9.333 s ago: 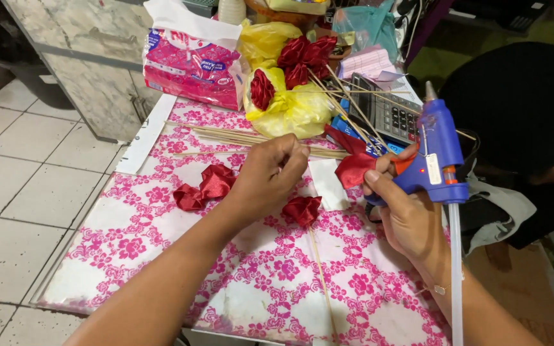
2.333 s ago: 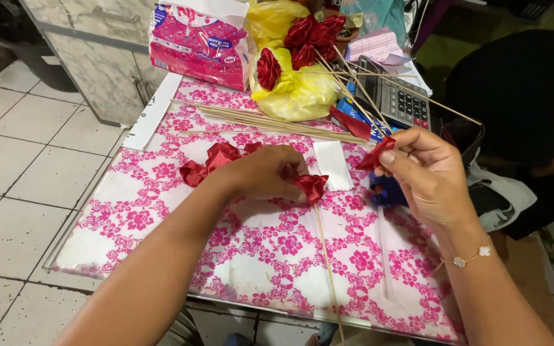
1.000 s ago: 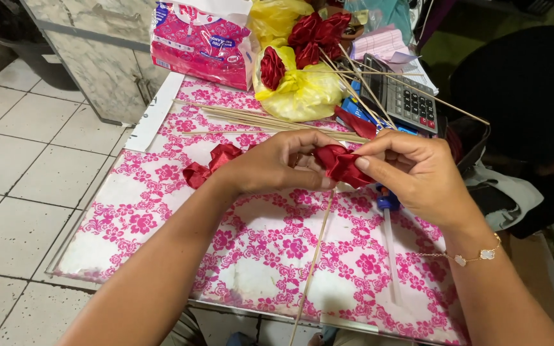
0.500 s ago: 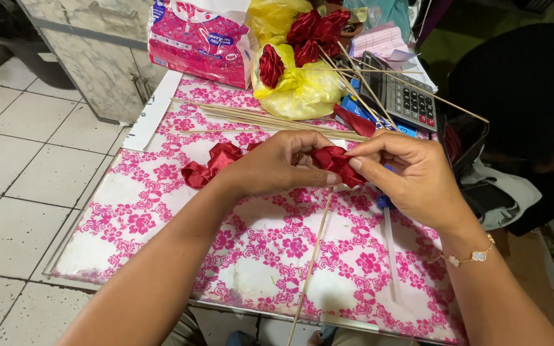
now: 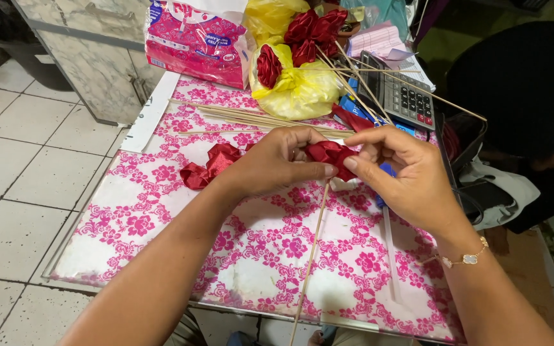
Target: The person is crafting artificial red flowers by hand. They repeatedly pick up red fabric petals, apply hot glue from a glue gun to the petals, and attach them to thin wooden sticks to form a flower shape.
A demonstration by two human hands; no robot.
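Over a table covered in pink floral-print cloth (image 5: pixel 161 211), a small red satin ribbon rose (image 5: pixel 328 154) is being pinched between the left hand (image 5: pixel 277 160) and right hand (image 5: pixel 405 173), both clamped on it. Soft, light and easily crushed, it is probably best gripped at its base, atop the thin wooden skewer (image 5: pixel 312 256).

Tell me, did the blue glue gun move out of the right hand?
Yes. The right hand no longer holds it; it now pinches the red ribbon flower with the left hand, above the pink flowered tablecloth.

A home craft corner: tiled floor (image 5: pixel 8 192), floral-clothed table (image 5: pixel 251 256), skewers (image 5: pixel 258 118), calculator (image 5: pixel 400 96).
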